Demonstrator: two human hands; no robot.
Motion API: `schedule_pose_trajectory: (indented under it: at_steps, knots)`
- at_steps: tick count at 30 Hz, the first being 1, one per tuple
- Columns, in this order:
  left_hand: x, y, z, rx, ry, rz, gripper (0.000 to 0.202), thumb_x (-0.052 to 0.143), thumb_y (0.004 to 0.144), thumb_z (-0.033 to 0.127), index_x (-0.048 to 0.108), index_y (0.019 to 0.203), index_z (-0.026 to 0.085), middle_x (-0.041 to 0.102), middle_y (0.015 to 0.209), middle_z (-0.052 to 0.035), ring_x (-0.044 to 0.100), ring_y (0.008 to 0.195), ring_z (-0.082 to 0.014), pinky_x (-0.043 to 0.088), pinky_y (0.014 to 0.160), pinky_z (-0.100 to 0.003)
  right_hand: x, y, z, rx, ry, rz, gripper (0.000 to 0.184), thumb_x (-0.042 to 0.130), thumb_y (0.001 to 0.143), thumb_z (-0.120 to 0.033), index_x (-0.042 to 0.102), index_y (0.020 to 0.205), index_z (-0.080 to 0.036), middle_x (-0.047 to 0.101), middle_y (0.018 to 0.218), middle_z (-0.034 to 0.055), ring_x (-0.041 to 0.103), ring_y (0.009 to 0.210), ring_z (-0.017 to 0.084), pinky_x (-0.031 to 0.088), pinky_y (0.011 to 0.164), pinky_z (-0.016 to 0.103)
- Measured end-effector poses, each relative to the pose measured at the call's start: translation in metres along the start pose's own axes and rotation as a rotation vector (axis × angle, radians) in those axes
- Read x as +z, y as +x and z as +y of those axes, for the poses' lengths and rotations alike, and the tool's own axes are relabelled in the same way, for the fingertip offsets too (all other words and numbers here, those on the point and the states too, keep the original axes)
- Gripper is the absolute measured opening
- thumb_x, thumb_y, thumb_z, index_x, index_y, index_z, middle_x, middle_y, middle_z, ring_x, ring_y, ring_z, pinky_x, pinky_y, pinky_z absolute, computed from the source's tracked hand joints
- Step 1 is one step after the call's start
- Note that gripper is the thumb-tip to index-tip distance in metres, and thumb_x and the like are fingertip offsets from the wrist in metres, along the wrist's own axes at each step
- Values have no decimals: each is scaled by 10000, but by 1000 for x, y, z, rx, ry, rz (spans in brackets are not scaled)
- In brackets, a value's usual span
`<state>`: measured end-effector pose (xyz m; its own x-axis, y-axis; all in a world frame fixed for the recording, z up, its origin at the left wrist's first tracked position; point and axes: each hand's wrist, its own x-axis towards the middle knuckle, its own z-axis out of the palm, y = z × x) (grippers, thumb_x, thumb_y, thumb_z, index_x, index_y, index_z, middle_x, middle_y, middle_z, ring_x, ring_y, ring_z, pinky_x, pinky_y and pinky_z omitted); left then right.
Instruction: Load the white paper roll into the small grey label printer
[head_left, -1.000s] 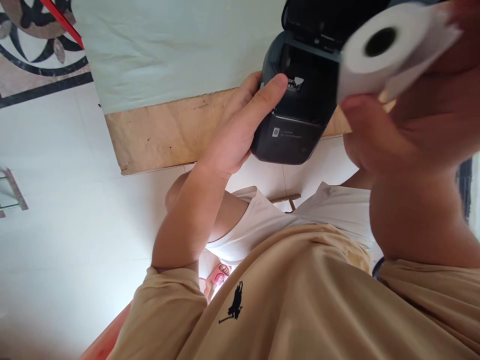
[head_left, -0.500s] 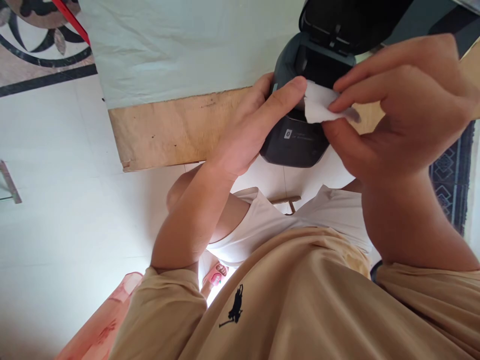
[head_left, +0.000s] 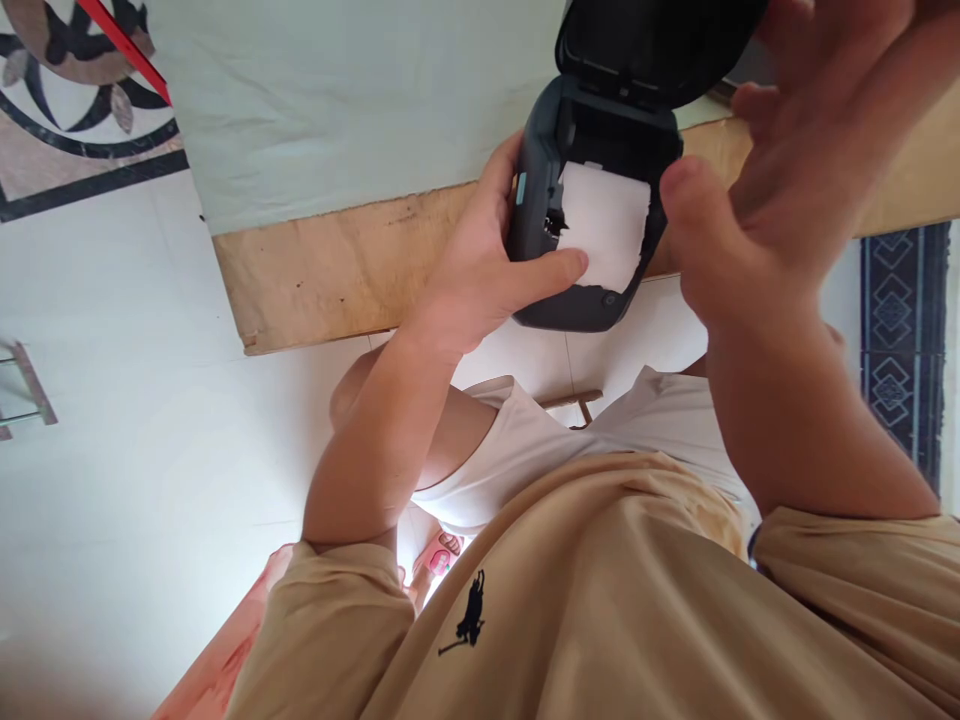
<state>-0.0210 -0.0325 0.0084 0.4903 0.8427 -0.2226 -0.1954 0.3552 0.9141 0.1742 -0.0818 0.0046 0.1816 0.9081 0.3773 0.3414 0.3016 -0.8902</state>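
A dark, compact thermal printer [head_left: 538,165] is tilted toward me at the table's front edge, with its lid [head_left: 645,50] swung up. A strip of white paper [head_left: 613,215] with a torn edge lies across its compartment and out over the front. My left hand [head_left: 480,265] is wrapped round the printer's left side, its thumb resting on the paper. To the right of the lid, my right hand [head_left: 780,170] is raised with thumb and fingers apart. Motion blurs it, and nothing shows in its grasp.
A pale green sheet covers the wooden table [head_left: 322,275], leaving a bare wood strip along the front. A red strip [head_left: 127,50] sits at the upper left. A dark patterned mat [head_left: 904,350] lies at the right. My legs are under the table edge.
My right hand has let go of the white paper and moved up and right toward the lid. The paper now lies flat over the printer, and my left thumb has shifted down onto it.
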Motion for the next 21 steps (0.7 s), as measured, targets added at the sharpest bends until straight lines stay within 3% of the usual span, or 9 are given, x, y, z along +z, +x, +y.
schedule_pose_trajectory:
  at_steps: [3, 5, 7, 11, 14, 18, 21]
  knots:
    - [1, 0, 5, -47, 11, -2, 590, 758, 674, 107, 550, 1206, 258, 642, 1038, 4, 661, 946, -166, 519, 834, -263, 6, 7, 10, -291, 72, 55, 419, 526, 990, -371, 530, 1404, -309, 471, 1421, -47, 570, 1264, 18, 492, 919, 63]
    - [2, -1, 7, -99, 32, 4, 616, 758, 671, 106, 549, 1229, 262, 638, 1068, 3, 667, 983, -177, 502, 842, -260, 8, 5, 12, -374, 127, 60, 390, 481, 1008, -366, 560, 1390, -389, 528, 1291, -65, 563, 1184, -34, 450, 858, 15]
    - [2, -1, 7, -99, 20, 9, 625, 765, 667, 114, 542, 1232, 263, 630, 1081, 2, 664, 997, -181, 500, 853, -266, 9, -1, 8, -303, 115, 38, 395, 477, 1009, -437, 561, 1395, -421, 522, 1265, -55, 540, 1218, -33, 466, 910, 13]
    - [2, -1, 2, -3, -73, -22, 633, 815, 639, 159, 524, 1193, 251, 622, 1140, -12, 642, 1048, -184, 531, 876, -260, 6, -10, -2, -71, -9, -73, 490, 558, 971, -509, 527, 1408, -288, 440, 1398, -10, 502, 1288, 1, 488, 1207, 138]
    - [0, -1, -1, 2, -48, -46, 668, 840, 615, 166, 523, 1191, 281, 627, 1179, -13, 641, 1157, -217, 543, 878, -262, 4, -7, 1, -137, -101, -196, 547, 541, 979, -512, 453, 1444, -238, 425, 1410, 17, 494, 1289, 19, 507, 1146, 162]
    - [2, -8, 1, -6, -14, -49, 546, 830, 776, 408, 536, 1216, 276, 641, 1137, -2, 667, 1137, -224, 555, 892, -298, 0, 3, 5, -160, -184, -298, 588, 503, 987, -594, 431, 1428, -212, 443, 1408, 4, 478, 1307, 14, 487, 1153, 156]
    - [4, -12, 7, -69, 44, -13, 422, 783, 856, 447, 587, 1181, 260, 678, 1076, 10, 673, 1094, -202, 536, 891, -297, -2, 6, 3, -89, -175, -335, 611, 510, 976, -625, 425, 1412, -205, 448, 1402, 1, 482, 1252, -13, 514, 966, 86]
